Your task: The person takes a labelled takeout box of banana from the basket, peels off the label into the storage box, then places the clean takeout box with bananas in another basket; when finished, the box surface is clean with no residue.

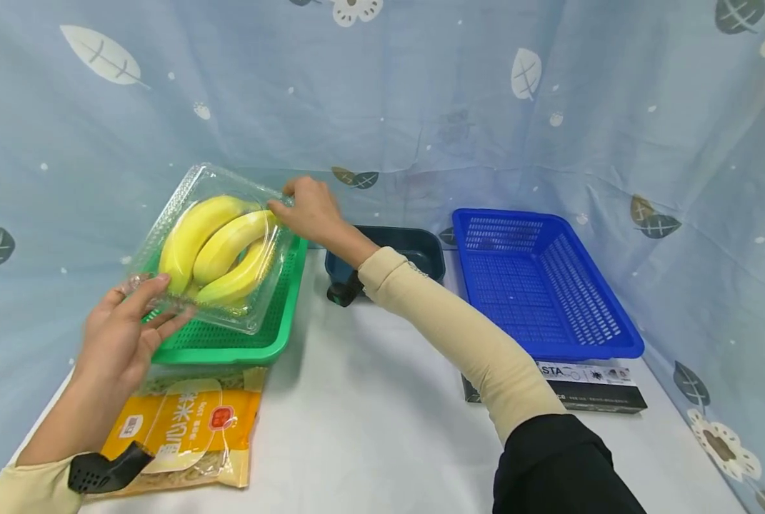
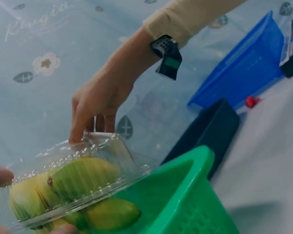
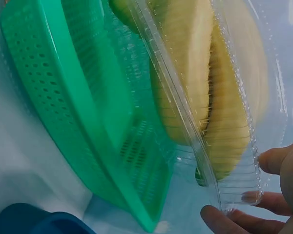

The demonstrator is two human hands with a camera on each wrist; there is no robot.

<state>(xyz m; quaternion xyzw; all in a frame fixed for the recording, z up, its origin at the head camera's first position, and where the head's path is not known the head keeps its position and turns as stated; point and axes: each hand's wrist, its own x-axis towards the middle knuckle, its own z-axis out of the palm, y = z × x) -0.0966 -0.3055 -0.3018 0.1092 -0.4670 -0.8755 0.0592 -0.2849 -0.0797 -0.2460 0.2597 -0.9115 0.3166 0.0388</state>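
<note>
A clear plastic clamshell box point(image 1: 263, 303) with yellow-green bananas point(image 1: 218, 243) inside is held tilted above the green basket point(image 1: 286, 314). My left hand point(image 1: 121, 325) grips its near left corner, thumb on top and fingers beneath. At the far right corner my right hand point(image 1: 314, 210) pinches the box's edge; in the right wrist view its thumb point(image 3: 273, 160) and fingers point(image 3: 219, 219) lie on either side of the plastic. The left wrist view shows the bananas point(image 2: 83, 175) through the ribbed plastic, with the green basket point(image 2: 185, 195) below.
An orange food bag point(image 1: 183, 428) lies in front of the green basket. Behind my right forearm stands a dark blue pan point(image 1: 414, 246) with a black handle. On the right, a blue basket point(image 1: 517, 300) sits behind a black box point(image 1: 588, 400). A patterned curtain point(image 1: 408, 107) hangs behind.
</note>
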